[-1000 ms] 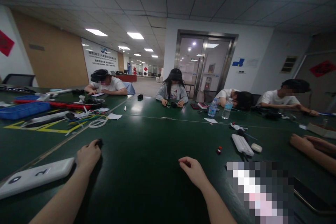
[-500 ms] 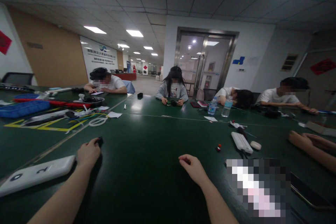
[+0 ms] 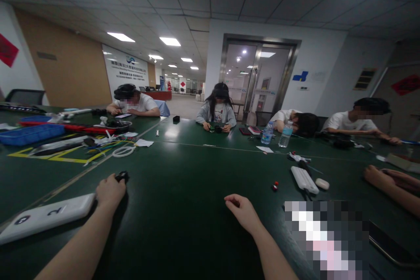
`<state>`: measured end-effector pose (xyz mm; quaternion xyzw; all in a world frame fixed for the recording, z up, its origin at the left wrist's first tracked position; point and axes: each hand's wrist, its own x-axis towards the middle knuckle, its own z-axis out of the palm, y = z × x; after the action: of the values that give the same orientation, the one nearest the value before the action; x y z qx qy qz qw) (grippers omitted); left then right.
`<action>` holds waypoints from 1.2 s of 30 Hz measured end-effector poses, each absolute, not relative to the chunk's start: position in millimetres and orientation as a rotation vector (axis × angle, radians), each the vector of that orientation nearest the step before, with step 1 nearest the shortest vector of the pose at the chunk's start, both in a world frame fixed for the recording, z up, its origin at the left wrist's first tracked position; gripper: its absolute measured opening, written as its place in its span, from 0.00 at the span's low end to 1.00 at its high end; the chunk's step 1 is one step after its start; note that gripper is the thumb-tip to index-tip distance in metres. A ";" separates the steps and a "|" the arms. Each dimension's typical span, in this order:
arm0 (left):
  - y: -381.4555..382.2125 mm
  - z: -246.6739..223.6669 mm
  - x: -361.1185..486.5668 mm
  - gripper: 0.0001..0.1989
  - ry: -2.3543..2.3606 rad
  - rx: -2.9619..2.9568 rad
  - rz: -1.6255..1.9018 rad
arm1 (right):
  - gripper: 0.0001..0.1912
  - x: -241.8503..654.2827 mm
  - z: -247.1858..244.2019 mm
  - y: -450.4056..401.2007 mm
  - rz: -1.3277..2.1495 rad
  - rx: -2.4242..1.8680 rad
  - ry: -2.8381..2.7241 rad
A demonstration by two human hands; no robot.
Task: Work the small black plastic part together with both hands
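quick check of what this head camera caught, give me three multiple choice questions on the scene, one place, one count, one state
1. Where is the white slab marked 2 relative to the left hand?
A. Beside it on the table
B. In a tray
C. On a chair

2. How many water bottles stand on the far side of the table?
A. One
B. Two
C. Five

3. What does the left hand hold?
A. A small black item
B. A bottle
C. Nothing

Answers:
1. A, the slab lies on the table just left of the hand.
2. B, two clear bottles stand close together.
3. A, the black item shows at the fingertips.
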<state>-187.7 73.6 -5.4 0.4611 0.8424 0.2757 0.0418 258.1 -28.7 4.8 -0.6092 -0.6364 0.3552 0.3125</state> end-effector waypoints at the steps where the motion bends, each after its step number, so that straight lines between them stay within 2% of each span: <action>1: 72.8 -3.9 -186.4 0.27 2.629 1.396 0.792 | 0.14 258.1 4.9 -28.9 0.938 -1.607 -1.678; 12: 70.8 1.5 -183.0 0.25 2.715 1.444 0.547 | 0.14 258.0 6.3 -29.4 0.953 -1.603 -1.669; 27: 71.7 -3.1 -182.7 0.26 2.771 1.393 0.641 | 0.13 257.1 6.9 -30.2 0.951 -1.618 -1.652; 36: 70.5 -0.3 -183.3 0.27 2.735 1.411 0.571 | 0.13 258.2 6.1 -30.6 0.959 -1.612 -1.640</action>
<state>-183.3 70.5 -0.3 0.4509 0.8737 0.1824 0.0060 258.2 -30.6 6.1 -0.6132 -0.6237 0.3648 0.3191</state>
